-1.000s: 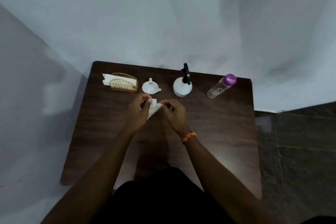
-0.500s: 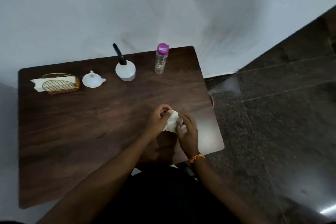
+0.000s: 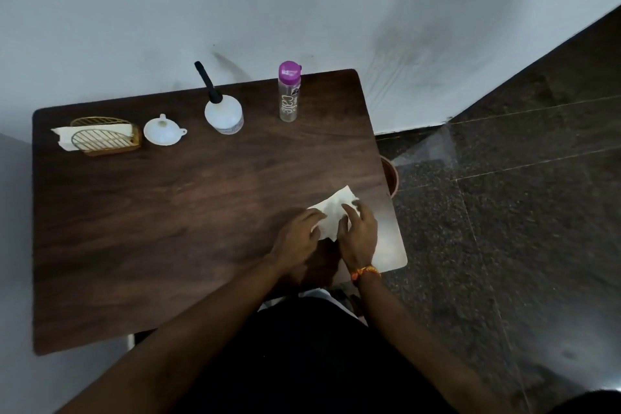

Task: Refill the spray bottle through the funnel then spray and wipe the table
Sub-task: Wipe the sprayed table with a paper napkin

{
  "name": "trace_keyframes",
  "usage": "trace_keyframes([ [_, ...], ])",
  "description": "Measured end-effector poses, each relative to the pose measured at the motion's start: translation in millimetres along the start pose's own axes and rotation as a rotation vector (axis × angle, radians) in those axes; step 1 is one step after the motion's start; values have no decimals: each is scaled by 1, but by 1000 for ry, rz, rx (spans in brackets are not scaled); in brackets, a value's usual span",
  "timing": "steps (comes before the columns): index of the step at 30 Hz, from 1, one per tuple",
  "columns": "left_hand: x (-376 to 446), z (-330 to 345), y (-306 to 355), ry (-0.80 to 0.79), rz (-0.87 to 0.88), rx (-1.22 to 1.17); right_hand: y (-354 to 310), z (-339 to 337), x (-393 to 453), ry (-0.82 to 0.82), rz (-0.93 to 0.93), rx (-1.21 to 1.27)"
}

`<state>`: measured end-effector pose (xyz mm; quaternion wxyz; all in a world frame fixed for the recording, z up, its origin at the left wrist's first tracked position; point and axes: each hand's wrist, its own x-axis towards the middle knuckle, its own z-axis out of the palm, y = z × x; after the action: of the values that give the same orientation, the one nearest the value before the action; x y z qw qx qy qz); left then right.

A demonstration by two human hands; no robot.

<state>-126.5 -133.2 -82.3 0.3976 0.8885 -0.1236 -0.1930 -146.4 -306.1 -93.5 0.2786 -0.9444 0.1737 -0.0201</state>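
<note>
A white tissue [image 3: 334, 210] lies spread flat on the dark wooden table [image 3: 168, 212] near its right edge. My left hand [image 3: 297, 239] rests its fingers on the tissue's left edge. My right hand [image 3: 359, 232], with an orange wristband, has its fingers spread over the tissue's right side. Along the table's far edge stand a white spray bottle [image 3: 224, 114] with a black nozzle, a white funnel [image 3: 163, 131] turned mouth-down, and a clear bottle [image 3: 288, 96] with a purple cap.
A gold wire napkin holder [image 3: 106, 139] with white napkins sits at the far left of the table. A brown round container [image 3: 389, 176] shows on the floor just past the table's right edge. A grey wall runs behind, dark stone floor to the right.
The crumpled tissue held between both hands has been opened out and laid flat on the table. My view swung right, and both hands moved toward the table's right edge.
</note>
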Motion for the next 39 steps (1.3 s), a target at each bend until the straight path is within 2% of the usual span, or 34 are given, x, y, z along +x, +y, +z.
trace_keyframes([
  [2,8,9,3,-131,91,84,14,13,8,-165,-86,-74],
  [5,16,15,3,-305,76,276,20,28,13,-433,-120,-189],
  [7,12,17,3,-342,44,430,14,32,7,-494,-179,-208],
  [11,-11,38,10,-438,-46,531,29,31,-22,-489,-328,-319],
  [13,-29,54,7,-513,25,602,53,18,-40,-500,-378,-423],
  [16,-32,78,5,-624,190,734,89,-9,-60,-503,-236,-476],
  [19,1,81,30,-681,225,739,97,-18,-51,-449,-38,-545],
  [22,40,66,46,-571,201,724,71,-13,-10,-466,74,-482],
  [25,56,40,37,-479,106,734,46,7,25,-491,-74,-475],
  [28,35,17,14,-440,51,723,28,29,18,-533,-243,-477],
  [33,-38,32,-14,-534,249,730,61,17,-63,-502,-349,-457],
  [37,-28,62,-3,-587,433,819,103,-16,-84,-434,-161,-450],
  [39,-5,67,19,-598,418,812,101,-16,-64,-420,-39,-505],
])
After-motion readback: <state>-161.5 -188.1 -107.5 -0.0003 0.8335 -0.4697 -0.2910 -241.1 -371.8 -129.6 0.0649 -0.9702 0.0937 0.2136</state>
